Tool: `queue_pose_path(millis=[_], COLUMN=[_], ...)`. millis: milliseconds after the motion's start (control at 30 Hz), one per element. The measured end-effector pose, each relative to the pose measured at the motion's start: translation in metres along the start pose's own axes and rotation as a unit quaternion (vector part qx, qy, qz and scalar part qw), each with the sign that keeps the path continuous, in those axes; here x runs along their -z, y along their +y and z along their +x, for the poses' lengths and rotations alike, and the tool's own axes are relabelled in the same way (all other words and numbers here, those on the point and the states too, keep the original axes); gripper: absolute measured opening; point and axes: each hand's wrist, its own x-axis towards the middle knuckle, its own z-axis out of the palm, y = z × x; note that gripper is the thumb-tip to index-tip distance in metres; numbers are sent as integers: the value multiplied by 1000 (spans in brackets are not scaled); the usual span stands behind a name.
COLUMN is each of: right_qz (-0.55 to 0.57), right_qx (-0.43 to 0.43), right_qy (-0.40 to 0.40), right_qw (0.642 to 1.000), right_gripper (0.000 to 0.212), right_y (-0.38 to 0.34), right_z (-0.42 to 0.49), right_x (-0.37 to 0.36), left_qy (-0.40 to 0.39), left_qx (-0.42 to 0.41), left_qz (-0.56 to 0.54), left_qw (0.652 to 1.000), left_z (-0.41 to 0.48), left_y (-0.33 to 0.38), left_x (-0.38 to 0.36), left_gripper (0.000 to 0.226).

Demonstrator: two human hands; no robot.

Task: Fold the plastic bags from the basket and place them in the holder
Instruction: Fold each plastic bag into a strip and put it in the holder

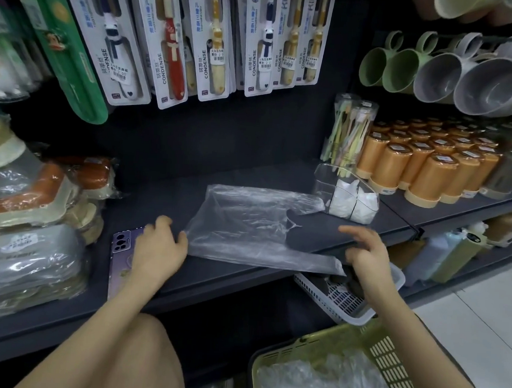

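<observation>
dark shop shelving fills the frame, and its lowest shelf (228,282) serves as the worktop. nearest, at the lower right, an olive basket (390,356) holds a heap of crumpled plastic bags (327,384) waiting their turn. just above it a small white basket (332,297) pokes out from under the shelf edge. on the shelf, at mid frame, one clear bag (246,226) lies spread flat, handles pointing right. the left hand (159,242) rests loosely at its left edge, thumb touching the film, over a purple phone (121,242). the right hand (365,254) sits at the near handle's tip with one finger stretched forward; whether it pinches the handle i cannot tell. the hands are well apart, one at each end. further back on the right the clear holder (347,196) stands just beside the far handle, folded white bags already inside. orange cups (429,174) stand behind it. judging by this, the bag is smoothed and the fold is about to begin; the next move calls for bringing one long edge over the other while the left hand pins the slippery film so it does not slide.
</observation>
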Motion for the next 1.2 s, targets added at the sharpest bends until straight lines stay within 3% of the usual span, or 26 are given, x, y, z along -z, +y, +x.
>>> queue_pose_path(millis=[67,133,233,333,367,433,533,667,767,967,1200], right_qz=[-148,-201,-291,-407,-411,-368,-321,-283,-309,-484,-526], right_qx=[123,189,269,292,296,312,324,406,382,266,150], right_qy=[-15,-94,-208,-277,-292,-308,-327,-124,-60,-220,-203], right_qw=[981,957,894,820,811,820,828,860,869,804,812], right_gripper=[42,40,73,77,79,89,77,47,48,61,57], right_y=[-16,-28,-30,-14,-10,-5,-8,-23,-39,-43,-8], right_z=[-4,-9,-14,-12,-12,-14,-12,8,33,83,119], right_x=[-18,-52,-108,-133,-134,-132,-133,-144,-164,-210,-164], left_qy=[72,42,-34,-37,-50,-69,-7,20,-49,-144,-140], left_qx=[-147,-221,-252,-282,-274,-229,-216,-238,-207,-148,-157], left_qz=[59,70,119,180,188,182,124,97,142,218,198], left_qw=[985,972,960,942,942,954,968,966,967,954,957], left_z=[-7,-9,-13,-20,-25,-29,-11,39,72,99,101], left_y=[0,-2,-7,-15,-15,-10,-9,-8,1,8,0], left_x=[-1,-6,-13,-11,-6,5,8,-11,-29,-52,-58], left_gripper=[21,13,22,22,18,18,26,42,50,60,59])
